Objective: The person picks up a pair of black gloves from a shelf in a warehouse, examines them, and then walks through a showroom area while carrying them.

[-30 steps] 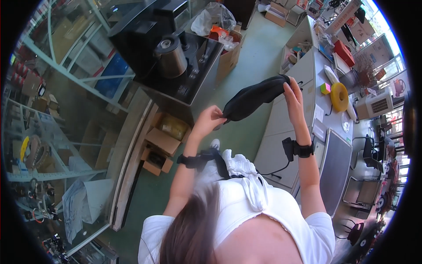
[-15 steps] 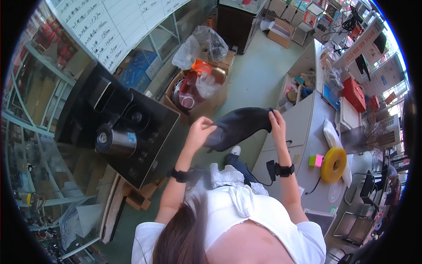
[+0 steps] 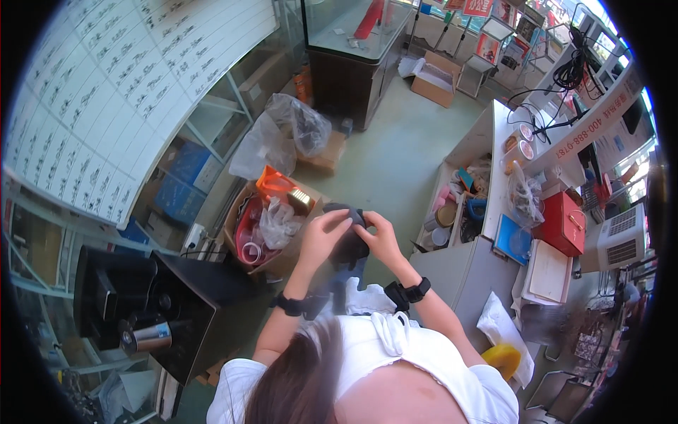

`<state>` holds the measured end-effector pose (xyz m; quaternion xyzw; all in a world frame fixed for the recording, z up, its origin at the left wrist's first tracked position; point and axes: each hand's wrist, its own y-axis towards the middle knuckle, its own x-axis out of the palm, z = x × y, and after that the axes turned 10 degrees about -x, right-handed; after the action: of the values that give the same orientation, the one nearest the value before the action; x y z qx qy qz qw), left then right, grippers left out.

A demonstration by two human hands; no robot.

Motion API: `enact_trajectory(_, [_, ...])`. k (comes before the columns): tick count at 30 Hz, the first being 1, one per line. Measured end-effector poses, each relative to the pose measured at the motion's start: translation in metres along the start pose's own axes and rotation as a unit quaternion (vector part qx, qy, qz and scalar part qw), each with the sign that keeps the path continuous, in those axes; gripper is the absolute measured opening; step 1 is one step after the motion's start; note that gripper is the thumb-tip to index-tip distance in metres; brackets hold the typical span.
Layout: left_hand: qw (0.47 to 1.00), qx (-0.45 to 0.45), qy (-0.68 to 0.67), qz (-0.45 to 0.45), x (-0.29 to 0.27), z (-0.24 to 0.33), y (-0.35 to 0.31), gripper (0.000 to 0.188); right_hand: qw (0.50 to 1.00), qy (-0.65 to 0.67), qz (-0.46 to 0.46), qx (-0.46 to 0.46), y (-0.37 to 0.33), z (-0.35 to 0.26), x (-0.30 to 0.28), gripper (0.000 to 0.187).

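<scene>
A soft black piece of fabric [image 3: 349,249] hangs in front of me, gathered into a small bundle; its exact kind does not show. My left hand [image 3: 325,235] pinches its top edge from the left. From the other side, the thumb and fingers of my right hand [image 3: 380,236] grip the same edge, close to the left hand. The fabric's lower end drops toward my lap and is partly hidden by the hands. Black straps with small devices are around both my wrists.
Just beyond my left hand stands an open cardboard box [image 3: 233,225] with plastic bags. A black glossy-topped unit [image 3: 205,311] carries a metal cup [image 3: 147,337] at left. To the right runs a grey counter [image 3: 455,272] with a red box [image 3: 561,225] and open drawers [image 3: 443,205].
The fabric was stretched wide between my hands; now it is bunched, with the hands drawn together. The view has shifted, showing more of the whiteboard and the glass tank.
</scene>
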<state>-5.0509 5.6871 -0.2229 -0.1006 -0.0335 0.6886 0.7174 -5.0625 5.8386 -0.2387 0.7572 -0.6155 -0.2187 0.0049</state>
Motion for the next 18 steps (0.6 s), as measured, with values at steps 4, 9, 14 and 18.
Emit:
enact_trajectory(4, [0.978,0.121,0.148,0.084,0.025,0.03,0.09,0.023,0.998,-0.05,0.043,0.02,0.057,0.045,-0.064,0.023])
enact_trajectory(9, [0.979,0.092,0.165,0.08,0.023,0.052,0.185,0.022,0.981,-0.142,0.084,0.102,0.115,0.089,-0.145,0.031])
enact_trajectory(14, [0.951,0.025,0.302,0.062,0.021,0.054,0.242,0.026,0.963,-0.146,0.167,0.15,0.166,0.15,-0.207,0.028])
enact_trajectory(18, [0.891,-0.101,0.434,0.086,0.013,0.028,0.275,0.032,0.95,-0.204,0.166,0.17,0.213,0.208,-0.255,0.034])
